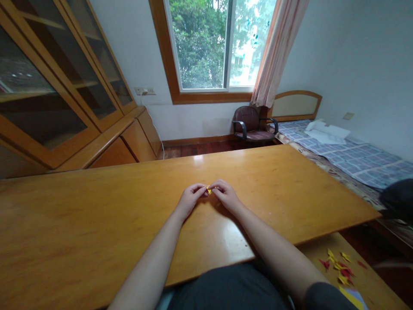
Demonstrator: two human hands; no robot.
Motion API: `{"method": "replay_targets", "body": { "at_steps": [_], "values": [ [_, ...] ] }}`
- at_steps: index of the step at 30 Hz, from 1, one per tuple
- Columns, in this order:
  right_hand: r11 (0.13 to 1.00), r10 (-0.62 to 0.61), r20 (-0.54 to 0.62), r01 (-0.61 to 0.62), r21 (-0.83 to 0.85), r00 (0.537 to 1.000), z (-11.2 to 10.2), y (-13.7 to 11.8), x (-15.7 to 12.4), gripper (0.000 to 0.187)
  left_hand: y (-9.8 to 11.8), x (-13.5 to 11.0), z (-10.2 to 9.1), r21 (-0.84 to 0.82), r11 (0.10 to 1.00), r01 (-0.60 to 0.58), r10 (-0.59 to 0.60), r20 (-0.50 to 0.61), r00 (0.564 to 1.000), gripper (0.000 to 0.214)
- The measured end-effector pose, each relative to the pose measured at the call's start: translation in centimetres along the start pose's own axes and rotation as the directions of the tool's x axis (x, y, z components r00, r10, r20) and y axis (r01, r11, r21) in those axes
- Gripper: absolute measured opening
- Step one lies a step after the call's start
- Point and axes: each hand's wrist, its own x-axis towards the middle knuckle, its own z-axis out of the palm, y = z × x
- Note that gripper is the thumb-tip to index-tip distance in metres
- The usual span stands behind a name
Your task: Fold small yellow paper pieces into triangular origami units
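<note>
My left hand (pixel 190 198) and my right hand (pixel 226 194) meet over the middle of a wide wooden table (pixel 97 224). Both pinch a tiny folded piece of yellow paper (pixel 209 190) between their fingertips, just above the tabletop. The fingers of each hand are curled closed around the paper, which is mostly hidden by them.
A lower wooden surface (pixel 355 275) at the right front carries several small red and yellow folded paper pieces (pixel 338 265). A dark armchair (pixel 253 125) stands under the window. A bed (pixel 348 155) runs along the right wall, and glass-door cabinets (pixel 64 86) line the left.
</note>
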Motion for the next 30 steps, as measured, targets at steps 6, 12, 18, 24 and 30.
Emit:
{"method": "replay_targets", "body": {
  "at_steps": [6, 12, 18, 24, 30],
  "values": [
    [1.0, -0.004, -0.011, 0.004, 0.002, 1.0, 0.08, -0.17, 0.02, 0.016, -0.04, -0.08, 0.13, -0.067, 0.997, 0.024, -0.025, -0.007, 1.0, 0.031],
    [1.0, 0.017, -0.007, -0.018, -0.025, 1.0, 0.13, -0.34, -0.08, 0.015, -0.05, -0.1, 0.15, -0.029, 0.999, 0.017, -0.019, -0.041, 0.999, 0.034],
    [0.996, 0.088, 0.016, -0.088, 0.014, 0.996, 0.32, -0.45, -0.34, 0.017, -0.22, 0.08, 0.02, 0.031, 0.999, -0.029, 0.031, -0.076, 0.997, 0.032],
    [0.984, 0.174, -0.01, -0.173, 0.04, 0.985, 0.7, 0.0, -0.33, 0.019, -0.12, -0.04, 0.07, 0.038, 0.999, -0.029, 0.031, -0.066, 0.997, 0.03],
    [0.98, 0.2, -0.025, -0.199, 0.023, 0.979, 0.64, 0.28, -0.22, 0.015, -0.21, 0.01, 0.12, 0.022, 1.0, -0.013, 0.015, -0.069, 0.998, 0.03]
  ]
}}
